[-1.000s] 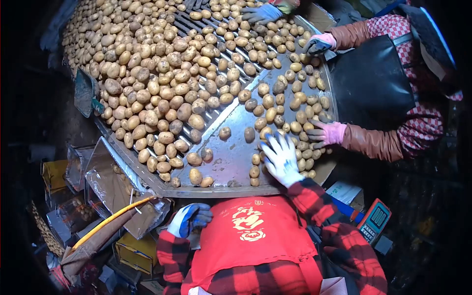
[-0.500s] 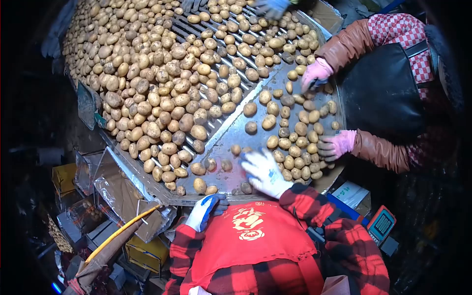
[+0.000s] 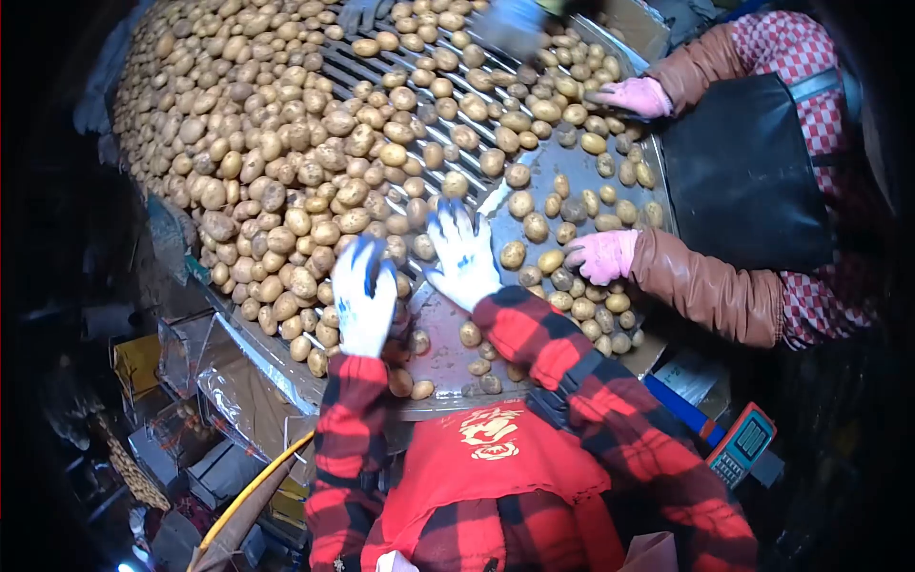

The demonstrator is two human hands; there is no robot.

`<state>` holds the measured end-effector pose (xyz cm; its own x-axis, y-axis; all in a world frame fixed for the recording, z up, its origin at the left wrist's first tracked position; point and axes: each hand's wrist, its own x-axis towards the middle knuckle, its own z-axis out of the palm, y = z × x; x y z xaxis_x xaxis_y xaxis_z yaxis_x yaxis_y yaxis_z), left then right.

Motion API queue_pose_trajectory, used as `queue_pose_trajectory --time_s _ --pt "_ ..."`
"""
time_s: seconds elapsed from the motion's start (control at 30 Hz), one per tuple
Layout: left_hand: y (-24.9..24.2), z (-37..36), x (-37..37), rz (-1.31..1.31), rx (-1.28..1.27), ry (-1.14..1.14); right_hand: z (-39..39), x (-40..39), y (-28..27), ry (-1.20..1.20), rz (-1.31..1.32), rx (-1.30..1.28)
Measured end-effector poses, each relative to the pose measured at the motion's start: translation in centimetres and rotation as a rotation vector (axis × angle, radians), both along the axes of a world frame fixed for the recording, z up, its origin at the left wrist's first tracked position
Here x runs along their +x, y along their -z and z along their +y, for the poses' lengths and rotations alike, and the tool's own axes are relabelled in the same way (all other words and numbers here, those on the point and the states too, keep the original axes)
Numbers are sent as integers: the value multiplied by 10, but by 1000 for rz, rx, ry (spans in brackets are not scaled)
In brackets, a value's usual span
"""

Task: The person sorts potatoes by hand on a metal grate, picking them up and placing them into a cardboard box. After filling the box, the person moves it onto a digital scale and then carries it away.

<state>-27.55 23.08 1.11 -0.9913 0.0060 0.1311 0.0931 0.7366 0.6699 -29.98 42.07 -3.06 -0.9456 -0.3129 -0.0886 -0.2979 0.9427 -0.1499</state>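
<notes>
Both my hands wear white gloves with blue fingertips and reach forward over the sorting table. My left hand (image 3: 364,300) lies over the front edge of the big potato heap (image 3: 276,181), its fingers apart. To its right, my right hand (image 3: 465,255) is spread flat near the lower end of the metal bar grate (image 3: 438,129), fingertips beside several potatoes. Neither hand holds anything. Below my right hand, a few loose potatoes (image 3: 470,334) sit on the smooth metal plate (image 3: 434,315).
Across on the right, a person in pink gloves (image 3: 602,255) handles potatoes. Another blurred gloved hand (image 3: 510,27) is at the top. A device with a display and keypad (image 3: 743,443) stands lower right. Boxes and a yellow-edged strap (image 3: 253,496) are lower left.
My left hand has gone from the table's front edge forward to the heap. My right hand has moved forward and slightly left to the grate. The pink-gloved hands have shifted too.
</notes>
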Motion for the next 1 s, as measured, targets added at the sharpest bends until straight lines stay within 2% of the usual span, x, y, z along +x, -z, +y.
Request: queue_pose_trajectory --time_s 0.07,0.1,0.13,0.17,0.2,0.3,0.37,0.4,0.47,0.53,0.6,0.67,0.7,0.73,0.8,0.87,0.9,0.93,1.0 --pt "1 10 -27 121 -352 24 28 39 7 -138 -26 -59" --pt "16 13 -33 36 -366 19 35 62 10 -70 -103 -143" --pt "30 16 -36 -38 -578 62 41 83 11 -4 -177 -228" --pt "26 27 -32 -58 -642 97 48 103 8 1 -157 -233" --pt "21 37 -25 -82 -706 132 61 115 8 -107 -160 -294" --pt "29 39 1 -79 -698 215 81 132 -6 -210 -218 -296" --pt "31 40 14 -53 -634 232 94 124 -12 -146 -14 -363" --pt "24 40 25 -107 -581 275 104 82 -34 179 9 -270" --pt "26 44 37 -92 -514 287 108 46 -11 428 10 -9" --pt "21 54 51 -92 -379 205 102 6 10 489 46 223" --pt "25 65 67 9 -246 129 106 -24 22 540 -155 191" --pt "19 70 74 -6 -30 167 119 -15 23 442 68 133" --pt "15 73 81 -51 30 150 127 -15 19 476 -32 -29" --pt "9 75 86 -170 210 114 133 -8 17 501 -64 -143" --pt "16 68 96 -397 718 109 116 14 -17 455 41 -217" --pt "0 64 102 -912 1475 -244 87 49 -59 241 -7 -484" --pt "-1 61 109 -937 1681 -269 69 66 -71 70 -81 -540" --pt "5 48 114 -981 1892 -172 50 84 -79 -98 -156 -590" --pt "2 21 141 -744 1357 150 19 118 -86 -327 -77 -580"
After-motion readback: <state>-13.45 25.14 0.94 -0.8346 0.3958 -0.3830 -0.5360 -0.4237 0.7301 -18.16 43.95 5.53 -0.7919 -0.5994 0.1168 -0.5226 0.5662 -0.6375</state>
